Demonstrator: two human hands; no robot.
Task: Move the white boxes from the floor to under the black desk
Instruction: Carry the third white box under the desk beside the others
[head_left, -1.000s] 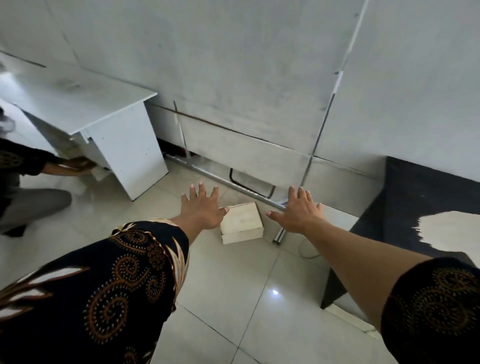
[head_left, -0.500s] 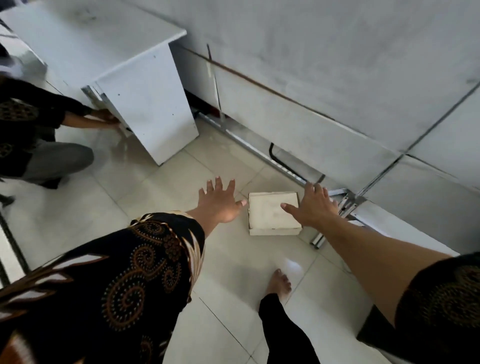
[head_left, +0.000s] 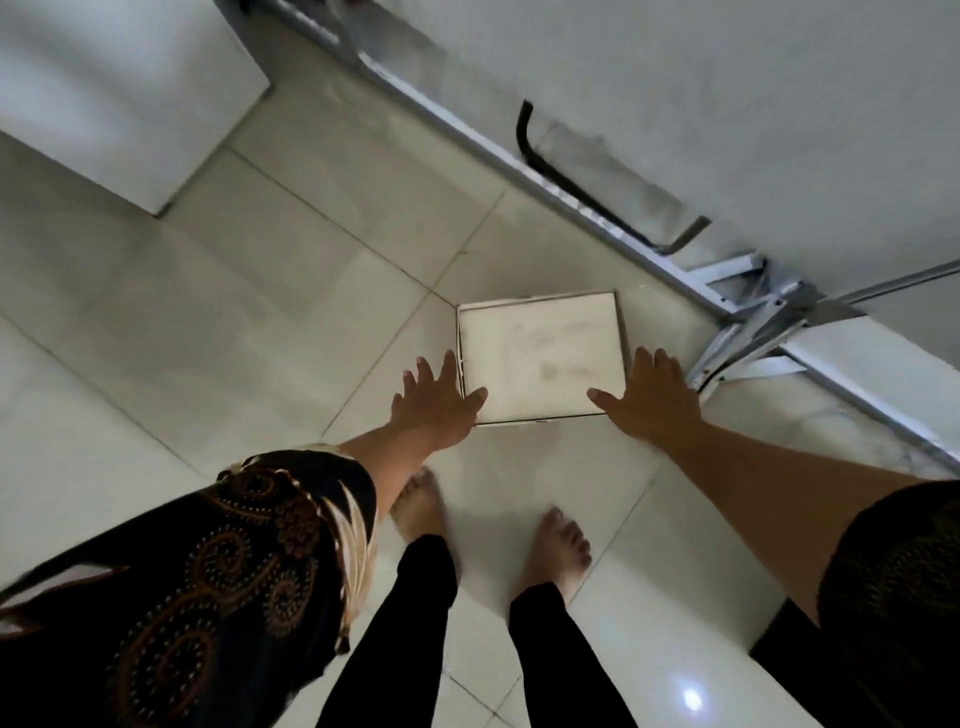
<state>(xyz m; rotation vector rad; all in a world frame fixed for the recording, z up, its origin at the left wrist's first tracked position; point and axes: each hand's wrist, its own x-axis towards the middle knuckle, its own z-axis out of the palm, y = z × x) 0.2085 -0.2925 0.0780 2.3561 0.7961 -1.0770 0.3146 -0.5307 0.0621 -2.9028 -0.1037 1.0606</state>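
A flat white box (head_left: 540, 356) lies on the tiled floor close to the wall, seen from straight above. My left hand (head_left: 436, 402) is at its left edge, fingers spread, thumb lying over the near left corner. My right hand (head_left: 649, 397) is at its right edge, fingers spread, thumb over the near right corner. Both hands flank the box, which still rests on the floor. A dark corner (head_left: 779, 644) at the lower right may be the black desk.
My bare feet (head_left: 561, 551) stand just behind the box. A metal rail (head_left: 467, 140) and a folded metal bracket (head_left: 748, 322) run along the wall base, with a black bent bar (head_left: 571, 187) above. A white desk's side panel (head_left: 130, 119) stands upper left.
My head has tipped down to look straight at the floor. Both hands have dropped to the box's two sides, thumbs now over its near corners. The other person is out of view.
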